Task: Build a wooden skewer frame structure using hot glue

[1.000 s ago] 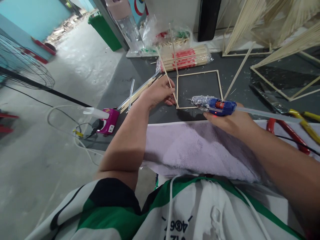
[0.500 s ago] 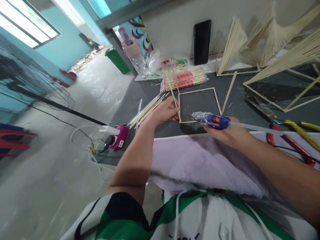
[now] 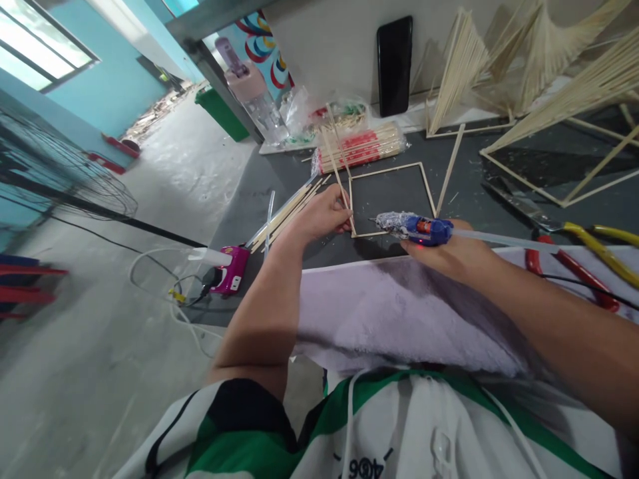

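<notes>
My right hand [image 3: 444,249] grips a blue hot glue gun [image 3: 424,229], its crusted nozzle pointing left over the near side of a square frame of thin wooden sticks [image 3: 387,171]. A clear glue stick [image 3: 504,240] juts from the gun's back. At the frame's near left corner, my left hand [image 3: 329,214] pinches an upright wooden stick [image 3: 337,166] that leans up and away. Another stick [image 3: 450,167] rises from the near right corner. The gun hides part of the frame's near side.
Loose sticks [image 3: 292,211] lie left of the frame. Behind are a bagged stick bundle [image 3: 362,148], a bottle [image 3: 257,93] and a leaning phone [image 3: 394,66]. Finished stick models [image 3: 564,126], yellow-handled shears [image 3: 594,247] and red-handled pliers [image 3: 574,271] sit right. A pink power socket [image 3: 229,269] stands at the left edge.
The whole view has shifted slightly, so things sit a little higher and further left. Both hands keep their holds on the stick and the glue gun.
</notes>
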Demonstrator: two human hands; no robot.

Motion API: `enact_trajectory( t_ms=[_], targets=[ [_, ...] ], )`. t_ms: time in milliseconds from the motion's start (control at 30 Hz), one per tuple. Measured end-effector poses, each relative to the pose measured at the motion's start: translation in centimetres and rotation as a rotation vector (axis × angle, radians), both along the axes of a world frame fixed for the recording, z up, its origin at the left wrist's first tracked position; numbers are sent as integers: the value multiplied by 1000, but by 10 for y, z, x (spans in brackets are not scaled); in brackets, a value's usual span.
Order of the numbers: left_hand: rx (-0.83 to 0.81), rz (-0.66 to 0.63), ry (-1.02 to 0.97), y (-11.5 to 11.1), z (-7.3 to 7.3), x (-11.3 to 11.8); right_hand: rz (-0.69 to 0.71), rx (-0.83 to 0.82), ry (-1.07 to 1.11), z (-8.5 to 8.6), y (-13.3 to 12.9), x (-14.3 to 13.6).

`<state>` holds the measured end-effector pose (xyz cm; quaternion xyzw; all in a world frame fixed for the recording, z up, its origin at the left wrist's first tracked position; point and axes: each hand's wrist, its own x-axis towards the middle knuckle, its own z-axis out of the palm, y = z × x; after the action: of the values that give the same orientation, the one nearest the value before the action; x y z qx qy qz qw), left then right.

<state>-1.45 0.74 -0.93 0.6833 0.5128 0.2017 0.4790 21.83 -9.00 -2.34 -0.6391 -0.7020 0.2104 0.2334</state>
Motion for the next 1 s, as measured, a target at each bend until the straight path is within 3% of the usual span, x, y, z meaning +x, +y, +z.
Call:
enact_trajectory(
  t_ms=[400,1000],
  targets=[
    [15,-12,-8,-1,2,-1,36,-130,-179,16,0,-3],
    [218,-97,163,-3,3,-5,47,-30,-20,2,0,-1]
  ],
)
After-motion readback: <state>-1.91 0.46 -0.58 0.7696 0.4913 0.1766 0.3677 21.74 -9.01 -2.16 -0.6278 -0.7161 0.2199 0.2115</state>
